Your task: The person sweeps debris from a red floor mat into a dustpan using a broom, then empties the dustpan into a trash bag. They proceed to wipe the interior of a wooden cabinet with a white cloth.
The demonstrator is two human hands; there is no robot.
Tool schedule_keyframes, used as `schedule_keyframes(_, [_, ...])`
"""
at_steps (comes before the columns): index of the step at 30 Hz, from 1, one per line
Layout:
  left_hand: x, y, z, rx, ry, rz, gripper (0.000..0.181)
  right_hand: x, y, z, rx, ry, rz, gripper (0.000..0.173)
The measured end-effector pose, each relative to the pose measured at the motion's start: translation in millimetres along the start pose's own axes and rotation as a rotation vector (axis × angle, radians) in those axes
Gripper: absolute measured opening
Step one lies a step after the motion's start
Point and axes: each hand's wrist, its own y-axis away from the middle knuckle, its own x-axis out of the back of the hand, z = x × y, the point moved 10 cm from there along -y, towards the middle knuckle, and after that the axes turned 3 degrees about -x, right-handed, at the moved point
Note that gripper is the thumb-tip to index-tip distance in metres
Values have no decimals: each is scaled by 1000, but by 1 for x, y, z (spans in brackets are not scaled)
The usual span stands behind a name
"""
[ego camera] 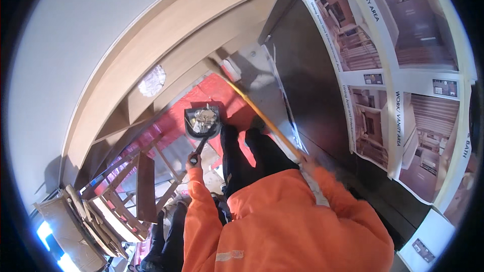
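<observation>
My left hand (194, 160) is closed around the handle of a black dustpan (192, 133), whose pan holds a heap of pale scraps and debris. My right hand (308, 163) grips the end of a long yellow-orange broom handle (264, 119). The handle slants away to the upper left, where its far end, dark and blurred, is near the base of the wooden shelving. Beneath the dustpan and around my feet lies red plastic sheeting (211, 87) on the floor.
Wooden shelving (181, 37) curves along the left. Dark panels (310, 75) carrying printed sheets (389, 79) stand at right. A wooden stepladder (166, 162), a brown board (146, 189) and stacked cardboard (72, 230) are lower left, beside another person's legs (168, 238).
</observation>
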Motion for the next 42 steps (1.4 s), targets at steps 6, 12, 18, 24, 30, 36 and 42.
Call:
schedule_keyframes(6, [-74,-68,126,-75,-72,-307,23,-32,83,9,-78,-336,36,46])
schedule_keyframes(12, [-142,-144,112,-257,-39,-493,24,5,34,-125,-207,-292,56,50])
schedule_keyframes(18, [-188,-200,163,-300,-125,-627,29,29,-140,-246,-165,6,149,47])
schedule_keyframes(24, [-214,-243,129,-325,-252,-650,25,11,-159,-312,-106,153,92,45])
schedule_keyframes(30, [-221,-244,165,-309,-216,-754,25,14,-58,-251,-190,121,55,43])
schedule_keyframes(36, [-201,-237,170,-335,-378,-746,25,38,-59,-248,-277,148,105,41])
schedule_keyframes(42, [-213,-234,168,-336,-430,-851,31,25,-120,-294,-256,252,81,41])
